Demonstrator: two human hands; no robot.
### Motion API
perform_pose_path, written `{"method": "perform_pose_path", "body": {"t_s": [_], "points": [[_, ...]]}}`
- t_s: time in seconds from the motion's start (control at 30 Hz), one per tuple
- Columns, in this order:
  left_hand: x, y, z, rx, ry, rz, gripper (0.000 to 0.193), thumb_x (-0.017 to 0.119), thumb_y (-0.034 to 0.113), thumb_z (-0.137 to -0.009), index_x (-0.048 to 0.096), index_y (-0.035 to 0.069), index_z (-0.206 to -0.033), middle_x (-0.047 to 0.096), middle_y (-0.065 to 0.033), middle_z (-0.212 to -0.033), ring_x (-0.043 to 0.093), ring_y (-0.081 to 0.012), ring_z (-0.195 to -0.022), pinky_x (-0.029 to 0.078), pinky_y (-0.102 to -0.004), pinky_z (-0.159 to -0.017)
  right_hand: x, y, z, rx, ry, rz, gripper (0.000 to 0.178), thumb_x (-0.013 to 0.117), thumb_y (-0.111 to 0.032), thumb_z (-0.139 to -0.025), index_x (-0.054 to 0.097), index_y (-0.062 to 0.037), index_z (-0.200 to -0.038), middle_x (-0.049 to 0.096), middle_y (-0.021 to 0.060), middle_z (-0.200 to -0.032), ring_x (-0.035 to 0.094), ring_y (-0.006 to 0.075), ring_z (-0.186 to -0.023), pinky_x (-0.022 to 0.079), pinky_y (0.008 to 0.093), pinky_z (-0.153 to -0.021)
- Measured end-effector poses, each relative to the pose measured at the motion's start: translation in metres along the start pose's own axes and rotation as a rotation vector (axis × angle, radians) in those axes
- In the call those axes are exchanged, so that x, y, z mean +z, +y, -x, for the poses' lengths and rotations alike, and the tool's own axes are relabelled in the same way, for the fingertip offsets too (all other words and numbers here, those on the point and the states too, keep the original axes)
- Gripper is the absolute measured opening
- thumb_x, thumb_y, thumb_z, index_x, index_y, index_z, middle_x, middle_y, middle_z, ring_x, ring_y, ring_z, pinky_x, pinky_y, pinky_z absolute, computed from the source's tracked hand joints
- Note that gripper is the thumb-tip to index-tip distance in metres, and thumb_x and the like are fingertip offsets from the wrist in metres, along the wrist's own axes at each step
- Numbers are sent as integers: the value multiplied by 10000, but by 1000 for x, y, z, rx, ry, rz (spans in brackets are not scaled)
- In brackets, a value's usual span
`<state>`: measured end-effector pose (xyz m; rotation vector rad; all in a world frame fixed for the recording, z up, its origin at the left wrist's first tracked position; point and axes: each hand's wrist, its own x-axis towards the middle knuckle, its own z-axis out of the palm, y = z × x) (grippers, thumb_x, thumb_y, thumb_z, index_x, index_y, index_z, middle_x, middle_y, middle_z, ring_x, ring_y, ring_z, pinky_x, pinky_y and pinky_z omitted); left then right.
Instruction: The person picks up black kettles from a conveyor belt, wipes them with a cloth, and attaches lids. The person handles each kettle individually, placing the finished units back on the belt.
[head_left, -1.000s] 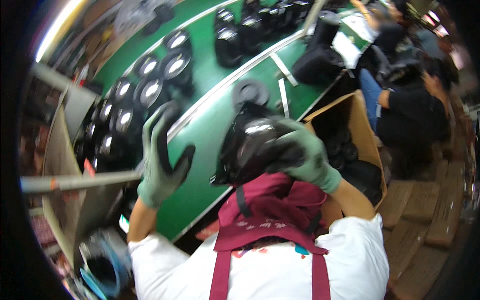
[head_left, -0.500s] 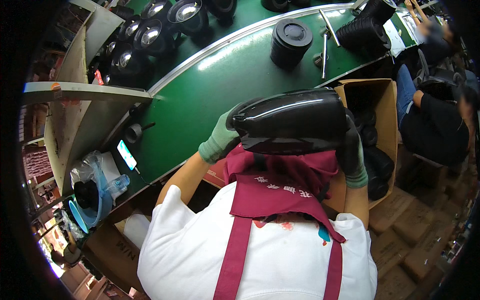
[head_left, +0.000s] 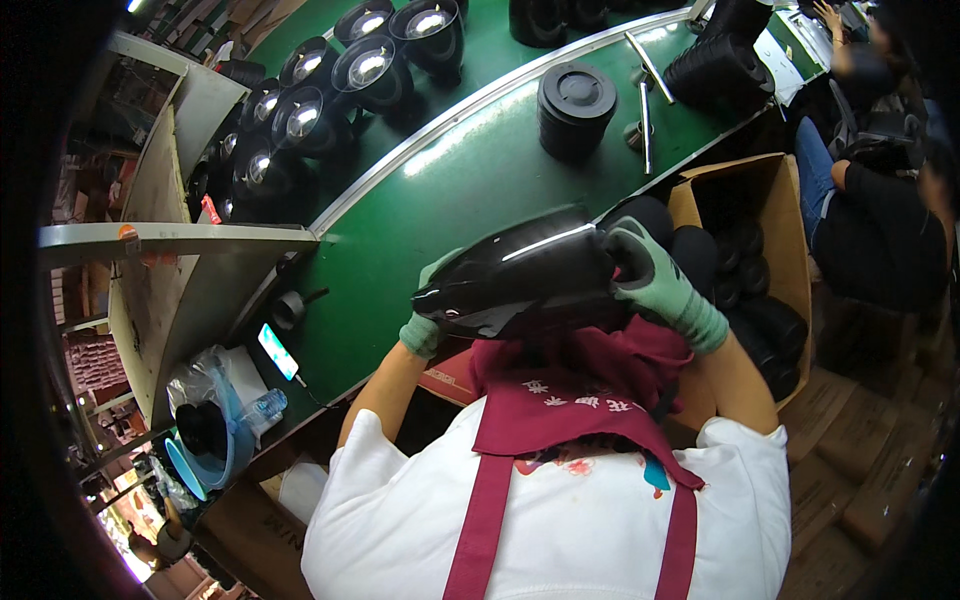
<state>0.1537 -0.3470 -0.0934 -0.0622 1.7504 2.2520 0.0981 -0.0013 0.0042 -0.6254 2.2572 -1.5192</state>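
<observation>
A glossy black tapered shell (head_left: 520,275) lies sideways between my hands, above my lap at the bench edge. My left hand (head_left: 425,325), in a green glove, grips its narrower left end, most of the fingers hidden behind it. My right hand (head_left: 655,285), gloved too, curls at the wider right end, its fingertips at the rim. Just beyond that hand a dark rounded piece (head_left: 645,212) shows; whether it touches the shell I cannot tell.
On the green bench (head_left: 440,215) stand a stack of black lids (head_left: 577,105) and a metal tube (head_left: 646,130). Black domed pieces (head_left: 370,65) crowd the far left. A carton (head_left: 785,190) of black parts is at my right. A lit phone (head_left: 278,352) lies left; a person (head_left: 880,235) sits far right.
The shell has tilted, its left end lower. My right hand has moved from beneath its right end to the rim, and a dark rounded piece now shows beyond it. The view has shifted slightly.
</observation>
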Motion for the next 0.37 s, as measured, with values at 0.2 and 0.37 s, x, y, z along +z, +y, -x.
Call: {"method": "perform_pose_path", "body": {"t_s": [0.2, 0.37], "points": [[-32, -17, 21, -132, -21, 39, 371, 592, 134, -977, 618, 5, -1324, 704, -112, -1219, 696, -218, -1064, 592, -375, -928, -2, -23, -38, -18, -273, 76, 601, 856, -233, -734, 594, 26, -1209, 501, 179, -1209, 607, 318, -1049, 503, 385, -917], [-11, 17, 35, -257, -123, 487, 551, 626, 177, -983, 441, 70, -1490, 532, -131, -1449, 570, -247, -1276, 504, -406, -1063, -28, -40, -106, 278, -392, 35, 550, 810, -223, -790, 597, -31, -1258, 473, 177, -1392, 563, 302, -1222, 495, 381, -998]]}}
